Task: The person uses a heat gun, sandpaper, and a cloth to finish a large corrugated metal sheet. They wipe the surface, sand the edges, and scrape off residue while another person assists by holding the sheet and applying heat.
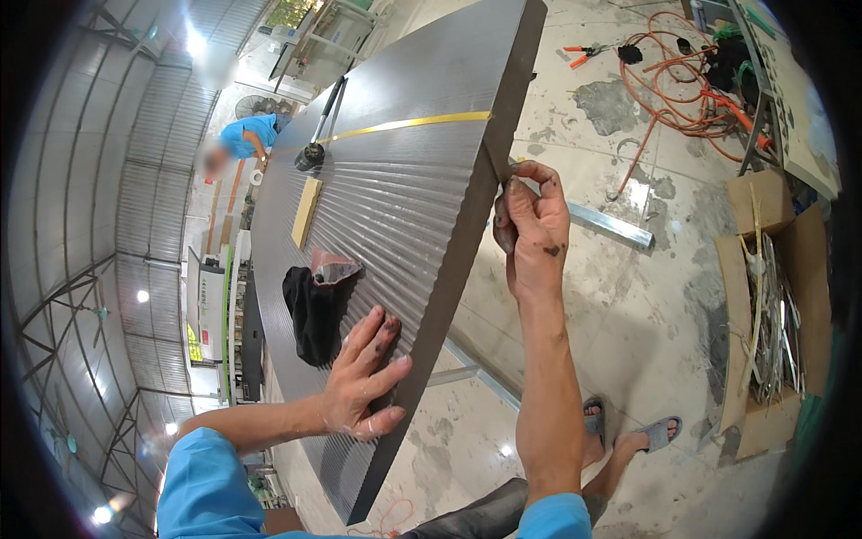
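Note:
A large dark grey ribbed panel [422, 207] slants across the middle of the head view. My left hand [366, 377] lies on its near surface with fingers spread. At the panel's right edge, my right hand [532, 216] is closed in a pinch. A dark sliver shows by the fingertips, but I cannot make out what they hold. Both hands have dark smudges. Beside my left hand are a black cloth [310, 319] and a crumpled pinkish wrapper [335, 268]. Farther up rest a pale wooden block [306, 214] and a black-headed mallet [311, 156]. Yellow tape [409, 125] crosses the panel.
Another person in blue [247, 136] bends near the panel's far left side. On the floor at right are an orange hose [660, 117], orange-handled pliers [585, 56] and a metal bar [613, 224]. A cardboard box [738, 314] holds thin scrap strips.

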`<state>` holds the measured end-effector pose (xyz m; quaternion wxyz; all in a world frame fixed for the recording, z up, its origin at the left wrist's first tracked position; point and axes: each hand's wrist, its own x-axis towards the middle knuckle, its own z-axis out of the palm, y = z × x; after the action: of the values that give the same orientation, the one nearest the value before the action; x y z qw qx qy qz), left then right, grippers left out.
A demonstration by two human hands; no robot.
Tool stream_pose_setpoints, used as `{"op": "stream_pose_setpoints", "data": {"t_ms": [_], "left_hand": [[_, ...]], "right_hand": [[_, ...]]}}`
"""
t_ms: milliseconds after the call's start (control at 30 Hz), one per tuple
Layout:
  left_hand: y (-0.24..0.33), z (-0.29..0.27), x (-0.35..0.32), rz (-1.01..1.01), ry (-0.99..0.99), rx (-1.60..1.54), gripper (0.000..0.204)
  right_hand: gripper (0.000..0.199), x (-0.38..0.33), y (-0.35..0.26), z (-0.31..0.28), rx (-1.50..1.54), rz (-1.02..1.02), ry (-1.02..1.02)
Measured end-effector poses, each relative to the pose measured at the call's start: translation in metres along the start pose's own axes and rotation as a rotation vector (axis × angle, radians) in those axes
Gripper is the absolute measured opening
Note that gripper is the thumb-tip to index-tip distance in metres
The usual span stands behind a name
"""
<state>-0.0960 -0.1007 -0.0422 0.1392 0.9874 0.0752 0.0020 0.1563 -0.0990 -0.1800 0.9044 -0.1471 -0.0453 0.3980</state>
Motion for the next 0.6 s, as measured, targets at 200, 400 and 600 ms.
{"op": "stream_pose_setpoints", "data": {"t_ms": [200, 400, 600], "left_hand": [[-0.002, 0.001, 0.000, -0.015, 0.022, -0.040, 0.068], [-0.001, 0.004, 0.000, -0.032, 0.056, -0.061, 0.068], [0.001, 0.004, 0.000, -0.041, 0.069, -0.054, 0.067]], "right_hand": [[0.020, 0.001, 0.012, 0.006, -0.052, -0.114, 0.037], [0.020, -0.005, 0.013, 0.007, -0.084, -0.172, 0.036], [0.018, -0.007, 0.014, 0.005, -0.133, -0.213, 0.040]]}}
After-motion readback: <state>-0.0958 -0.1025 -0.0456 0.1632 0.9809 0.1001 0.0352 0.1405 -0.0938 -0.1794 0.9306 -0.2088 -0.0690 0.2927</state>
